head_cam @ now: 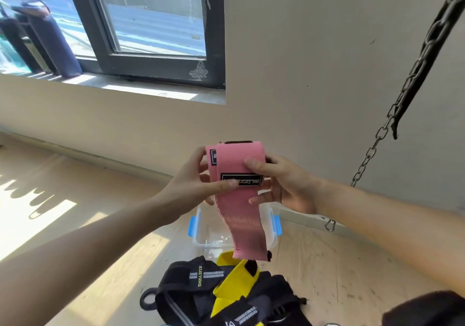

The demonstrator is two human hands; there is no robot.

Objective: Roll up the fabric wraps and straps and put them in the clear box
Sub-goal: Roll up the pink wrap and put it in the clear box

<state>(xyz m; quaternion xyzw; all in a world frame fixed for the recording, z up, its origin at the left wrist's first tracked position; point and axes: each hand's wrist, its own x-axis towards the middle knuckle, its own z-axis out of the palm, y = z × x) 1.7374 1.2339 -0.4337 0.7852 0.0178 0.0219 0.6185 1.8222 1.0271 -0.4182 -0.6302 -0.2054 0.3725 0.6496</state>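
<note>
Wooden floor with a pile of black and yellow straps nearest the viewer. The clear box stands just beyond. The pink wrap is held above the box, its upper end apparently folded over and its tail hanging. The left hand and right hand pinch its sides.

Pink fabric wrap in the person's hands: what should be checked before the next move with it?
1. Grip on the pink fabric wrap: ok; left hand and right hand both pinch its rolled top.
2. Rolled up fully: not ok; a loose tail hangs down.
3. Clear plastic box with blue clips open: ok; no lid on it.
4. Room inside the box: cannot tell; the tail hides much of it.
5. Black and yellow straps rolled: not ok; they lie in a loose pile.
</note>
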